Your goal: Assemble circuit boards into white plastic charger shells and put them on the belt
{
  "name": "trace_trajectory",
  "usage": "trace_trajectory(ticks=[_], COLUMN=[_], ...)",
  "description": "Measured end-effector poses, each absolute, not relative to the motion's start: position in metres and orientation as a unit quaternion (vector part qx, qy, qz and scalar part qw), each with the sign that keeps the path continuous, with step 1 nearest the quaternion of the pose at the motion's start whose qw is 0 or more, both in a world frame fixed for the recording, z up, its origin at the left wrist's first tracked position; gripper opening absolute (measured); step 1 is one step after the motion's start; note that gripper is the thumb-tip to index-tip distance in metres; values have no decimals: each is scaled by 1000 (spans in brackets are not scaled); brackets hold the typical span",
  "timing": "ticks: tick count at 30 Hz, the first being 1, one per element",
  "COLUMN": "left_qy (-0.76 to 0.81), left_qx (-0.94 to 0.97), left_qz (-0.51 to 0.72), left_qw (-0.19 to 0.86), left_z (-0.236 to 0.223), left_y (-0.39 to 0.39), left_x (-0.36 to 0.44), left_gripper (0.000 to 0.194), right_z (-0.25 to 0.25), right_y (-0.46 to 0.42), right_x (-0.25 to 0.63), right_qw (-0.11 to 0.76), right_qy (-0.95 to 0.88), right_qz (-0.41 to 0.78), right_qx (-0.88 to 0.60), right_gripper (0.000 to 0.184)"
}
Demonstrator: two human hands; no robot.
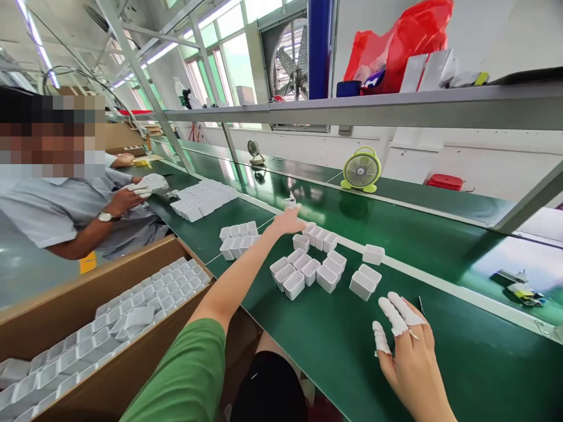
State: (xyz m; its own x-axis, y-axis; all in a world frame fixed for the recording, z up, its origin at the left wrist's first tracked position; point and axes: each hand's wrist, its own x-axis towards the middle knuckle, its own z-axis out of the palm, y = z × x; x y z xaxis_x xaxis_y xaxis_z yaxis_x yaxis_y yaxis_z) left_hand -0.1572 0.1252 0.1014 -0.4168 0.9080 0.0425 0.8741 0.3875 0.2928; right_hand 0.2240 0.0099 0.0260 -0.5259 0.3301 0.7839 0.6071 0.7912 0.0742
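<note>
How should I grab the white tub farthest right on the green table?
Maybe pinch the white tub by opposite side walls, coming from above and the right: its walls look flat, and the paired tubs stand close on its near side.

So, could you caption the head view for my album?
Left hand stretched out near white boxes on a green workbench, right hand closer in.

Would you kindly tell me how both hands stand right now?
Left hand: outstretched beside white boxes; grip cannot be told.
Right hand: open over the green worktop; anything tucked beneath is hidden.
</note>
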Motion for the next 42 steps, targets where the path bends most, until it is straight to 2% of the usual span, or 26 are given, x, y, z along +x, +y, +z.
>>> trace_trajectory(ticks=[3,7,12,18,20,22,24,26,30,32,37,42], left_qy=[902,950,958,956,954,948,932,905,843,823,802,810], left_qx=[420,308,281,285,290,305,337,391,489,520,561,558], left_qz=[93,36,25,51,70,94,124,155,203,215,205,165], left_qw=[26,44,59,52,25,-7,-38,-58,-88,-80,3,69], left_z=[96,78,63,67,76,88,102,113,110,99,69,64], left_y=[70,25,25,23,20,23,40,73,163,199,234,234], left_x=[-199,-233,-245,-246,-241,-230,-214,-191,-136,-110,-81,-90], left_gripper=[49,45,45,46,52,66,85,91,59,49,41,39], right_z=[30,34,33,37,39,40,41,40,37,36,40,46], right_y=[4,-5,-9,-7,-9,-11,-12,-11,-6,-4,-1,-6], right_x=[220,212,210,214,213,212,212,214,219,221,223,222], right_qw=[420,428,416,435,447,454,463,474,491,490,481,491], right_qy=[-850,-856,-870,-858,-854,-853,-851,-849,-842,-839,-830,-822], right_qz=[-163,-154,-136,-158,-156,-155,-152,-150,-157,-171,-217,-209], right_qx=[-272,-247,-226,-223,-215,-206,-194,-180,-160,-162,-182,-202], right_gripper=[41,32,29,27,22,18,17,17,21,25,23,26])
